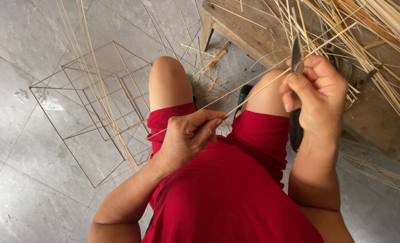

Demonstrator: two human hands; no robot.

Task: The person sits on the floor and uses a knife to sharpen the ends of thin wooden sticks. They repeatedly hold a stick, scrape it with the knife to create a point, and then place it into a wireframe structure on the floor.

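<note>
Down between the knees, the left hand [188, 137] is pinching a thin bamboo strip [249, 92] with its fingers [209, 126] pressed together around it, thumb against forefinger near the strip's lower stretch. The strip is running up and to the right, crossing in front of the right knee, toward the right hand [319, 92]. That hand is gripping a small knife [296, 54], fingers curled shut around the handle, with the narrow blade pointing upward and the thumb lying against the strip just beside the blade. Whether the edge is actually biting into the strip is hard to tell, since the thumb is covering the meeting point. The knife's handle is hidden inside the fist.

More loose strips are lying in a heap [371, 31] across the wooden worktop [254, 36] at upper right (its far side is cut off by the frame's edge). A dark tool, perhaps pliers [366, 77], is lying among them, half buried. Another bundle of long strips [96, 81] is leaning over a wire-like frame of nested boxes [80, 112] standing on the grey tiled floor [20, 180] to the left. Shavings [211, 67] are scattered on the floor near the worktop's leg. A dark shoe [244, 95] is peeking out between the knees, mostly hidden. The person is wearing red clothing [227, 189].
</note>
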